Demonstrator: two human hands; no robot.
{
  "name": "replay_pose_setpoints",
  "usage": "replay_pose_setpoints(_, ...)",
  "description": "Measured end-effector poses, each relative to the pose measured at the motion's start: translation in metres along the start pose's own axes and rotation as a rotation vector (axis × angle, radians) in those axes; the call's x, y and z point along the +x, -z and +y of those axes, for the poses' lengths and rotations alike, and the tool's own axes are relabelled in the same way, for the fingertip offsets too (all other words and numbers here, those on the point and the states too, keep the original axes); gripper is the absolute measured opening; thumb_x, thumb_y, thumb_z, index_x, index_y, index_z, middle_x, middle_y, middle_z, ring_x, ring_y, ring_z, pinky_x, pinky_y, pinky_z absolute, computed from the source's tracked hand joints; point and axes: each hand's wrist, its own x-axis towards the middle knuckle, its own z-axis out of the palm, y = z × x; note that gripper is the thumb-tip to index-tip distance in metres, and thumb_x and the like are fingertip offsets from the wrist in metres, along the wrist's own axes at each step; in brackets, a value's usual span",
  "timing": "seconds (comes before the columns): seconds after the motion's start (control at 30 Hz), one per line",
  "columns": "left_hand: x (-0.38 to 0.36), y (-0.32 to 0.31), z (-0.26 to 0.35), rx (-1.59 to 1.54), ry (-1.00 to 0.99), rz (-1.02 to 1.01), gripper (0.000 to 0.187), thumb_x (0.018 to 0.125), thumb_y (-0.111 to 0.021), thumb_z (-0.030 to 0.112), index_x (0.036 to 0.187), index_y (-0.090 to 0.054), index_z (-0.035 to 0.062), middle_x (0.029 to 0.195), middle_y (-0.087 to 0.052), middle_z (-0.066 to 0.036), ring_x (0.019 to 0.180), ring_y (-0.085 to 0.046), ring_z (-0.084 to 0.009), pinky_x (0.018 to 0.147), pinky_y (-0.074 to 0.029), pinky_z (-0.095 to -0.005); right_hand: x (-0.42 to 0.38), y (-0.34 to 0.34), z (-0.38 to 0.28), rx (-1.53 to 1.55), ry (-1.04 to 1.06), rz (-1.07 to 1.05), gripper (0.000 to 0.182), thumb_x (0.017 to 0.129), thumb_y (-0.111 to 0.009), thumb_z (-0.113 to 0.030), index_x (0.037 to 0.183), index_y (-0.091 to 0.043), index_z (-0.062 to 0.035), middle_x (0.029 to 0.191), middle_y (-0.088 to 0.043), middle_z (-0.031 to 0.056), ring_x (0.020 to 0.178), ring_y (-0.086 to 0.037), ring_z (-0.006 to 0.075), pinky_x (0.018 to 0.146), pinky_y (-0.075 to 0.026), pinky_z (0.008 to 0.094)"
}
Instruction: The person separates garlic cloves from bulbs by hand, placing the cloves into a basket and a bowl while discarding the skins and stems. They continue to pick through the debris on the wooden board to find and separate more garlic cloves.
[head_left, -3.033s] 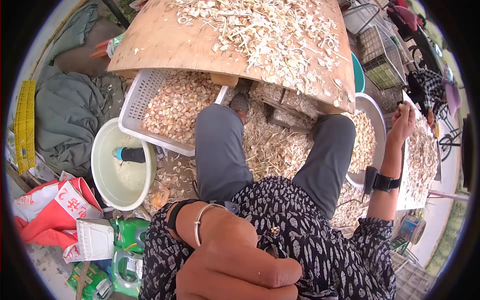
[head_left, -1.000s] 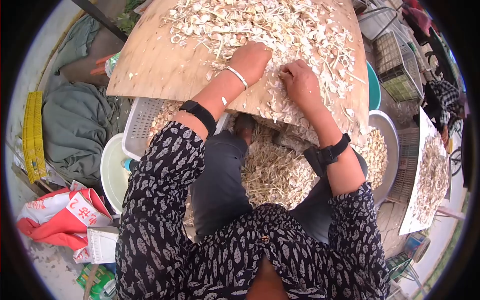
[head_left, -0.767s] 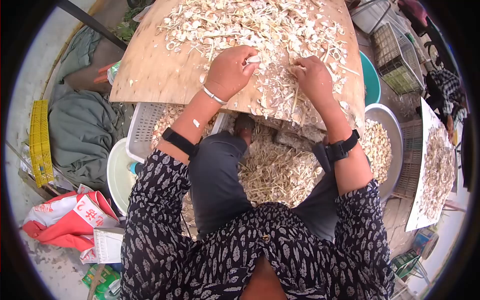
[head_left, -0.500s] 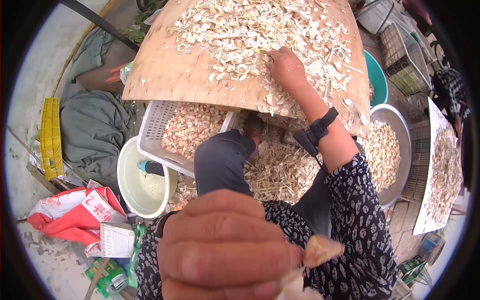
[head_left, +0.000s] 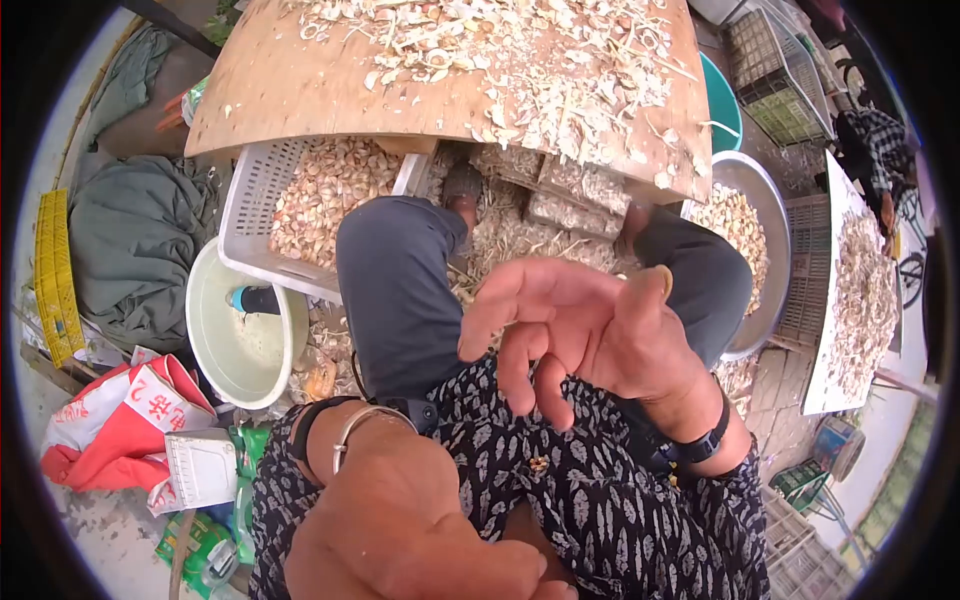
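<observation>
My right hand [head_left: 600, 330] is held over my lap, palm turned up, fingers loosely bent and apart, with nothing visible in it. A yellowish edge shows at its thumb tip. Low in the view, my left hand [head_left: 410, 530] shows its back, fingers curled in; anything they hold is hidden. Ahead, a wooden board [head_left: 300, 90] bears a heap of garlic skins and stems [head_left: 570, 80]. Below its left edge, unpeeled garlic cloves [head_left: 335, 200] fill a white plastic basket [head_left: 245, 215]. More cloves [head_left: 735, 235] lie in a metal basin [head_left: 778, 260] at the right.
A pale bucket [head_left: 205, 345] holding a dark, blue-ended object stands at left, near a red and white bag [head_left: 130, 425]. Bricks [head_left: 575, 210] and scattered skins lie under the board. A teal tub [head_left: 720, 105] and crates [head_left: 785, 85] stand at right, where another person [head_left: 880, 150] is partly visible.
My right hand has left the skins on the board and come back over my lap, opening. My left hand has lowered; the garlic clove at its fingertips no longer shows. The view has shifted.
</observation>
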Motion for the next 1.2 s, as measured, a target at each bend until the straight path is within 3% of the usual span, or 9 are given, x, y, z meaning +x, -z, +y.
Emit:
replay_pose_setpoints(0.2, -0.019, 0.019, 0.015, -0.042, 0.131, -0.189, 0.012, 0.078, -0.067, 0.000, 0.072, -0.057, 0.0033, 0.082, -0.059, -0.009, 0.060, -0.056, -0.0160, 0.046, -0.041, -0.0274, -0.020, -0.035, 0.011, 0.053, -0.138, -0.179, 0.118, 0.062, -0.038, -0.087, 0.126, -0.034, 0.0122, 0.112, -0.052, 0.0281, 0.076, -0.064, 0.0235, 0.046, -0.055, 0.0257)
replay_pose_setpoints(0.37, -0.044, 0.058, -0.033, -0.242, 0.151, -0.575, 0.034, 0.073, -0.059, -0.013, 0.105, -0.048, -0.0075, 0.098, -0.056, -0.021, 0.073, -0.063, -0.0283, 0.062, -0.056, -0.0390, -0.019, -0.040, 0.052, 0.397, -0.014, 0.026, 0.083, 0.088, -0.034, -0.066, 0.124, -0.039, 0.0082, 0.106, -0.056, 0.0227, 0.073, -0.063, 0.0214, 0.047, -0.053, 0.0266)
replay_pose_setpoints(0.4, -0.056, 0.064, -0.055, 0.115, 0.108, -0.623, 0.031, 0.073, -0.061, -0.012, 0.101, -0.052, -0.0043, 0.097, -0.061, -0.020, 0.079, -0.064, -0.0278, 0.069, -0.054, -0.0353, -0.016, -0.026, 0.069, 0.420, 0.040, 0.075, 0.070, 0.094, -0.028, -0.056, 0.123, -0.041, 0.0062, 0.103, -0.057, 0.0185, 0.077, -0.062, 0.0205, 0.052, -0.054, 0.0275)
replay_pose_setpoints(0.73, -0.084, 0.067, -0.080, 0.241, 0.448, -0.678, 0.023, 0.081, -0.064, 0.004, 0.103, -0.059, 0.0016, 0.094, -0.063, -0.009, 0.082, -0.062, -0.0216, 0.073, -0.048, -0.0282, -0.014, 0.006, 0.083, 0.045, 0.083, 0.402, 0.027, 0.097, -0.048, -0.018, 0.112, -0.055, 0.0027, 0.087, -0.061, 0.0067, 0.070, -0.059, 0.0123, 0.058, -0.053, 0.0262)
replay_pose_setpoints(0.8, -0.080, 0.079, -0.076, 0.206, 0.602, -0.448, 0.013, 0.089, -0.059, 0.008, 0.100, -0.055, 0.0028, 0.087, -0.057, -0.003, 0.071, -0.050, -0.0095, 0.065, -0.043, -0.0223, -0.026, 0.020, 0.071, -0.096, 0.276, 0.580, 0.022, 0.093, -0.054, -0.013, 0.108, -0.060, 0.0018, 0.078, -0.061, 0.0025, 0.062, -0.055, 0.0086, 0.053, -0.046, 0.0219)
replay_pose_setpoints(0.9, -0.039, 0.131, -0.078, 0.100, 0.343, -0.018, 0.016, 0.095, -0.048, 0.007, 0.106, -0.051, -0.0039, 0.083, -0.054, -0.007, 0.064, -0.040, -0.0078, 0.060, -0.037, -0.0229, -0.058, 0.043, 0.033, -0.359, 0.588, 0.860, 0.019, 0.092, -0.057, -0.013, 0.103, -0.064, 0.0010, 0.077, -0.060, 0.0013, 0.060, -0.051, 0.0068, 0.052, -0.041, 0.0198)
replay_pose_setpoints(0.97, -0.017, 0.174, -0.092, 0.423, 0.203, 0.092, 0.019, 0.096, -0.048, 0.011, 0.104, -0.056, -0.0049, 0.082, -0.056, -0.008, 0.067, -0.043, -0.0092, 0.061, -0.038, -0.0227, -0.083, 0.057, 0.013, -0.571, 0.674, 1.003, 0.018, 0.091, -0.058, -0.012, 0.102, -0.065, 0.0014, 0.078, -0.060, 0.0012, 0.062, -0.051, 0.0067, 0.055, -0.041, 0.0199)
replay_pose_setpoints(1.07, 0.000, 0.248, -0.151, 1.571, -0.158, -0.557, 0.029, 0.093, -0.055, 0.016, 0.117, -0.060, 0.0011, 0.100, -0.064, -0.006, 0.091, -0.060, -0.0102, 0.081, -0.045, -0.0223, -0.119, 0.089, -0.018, -0.760, 0.722, 1.168, 0.021, 0.091, -0.058, -0.012, 0.105, -0.065, 0.0019, 0.079, -0.061, 0.0014, 0.065, -0.052, 0.0066, 0.058, -0.041, 0.0194)
replay_pose_setpoints(1.2, 0.011, 0.188, -0.170, 0.981, 0.222, -0.234, 0.031, 0.086, -0.064, 0.028, 0.105, -0.065, 0.0032, 0.092, -0.066, -0.006, 0.069, -0.059, -0.0101, 0.064, -0.046, -0.0221, -0.154, 0.142, -0.056, -0.945, 0.549, 1.421, 0.023, 0.091, -0.058, -0.017, 0.109, -0.066, -0.0050, 0.098, -0.067, 0.0035, 0.082, -0.059, 0.0065, 0.068, -0.046, 0.0208)
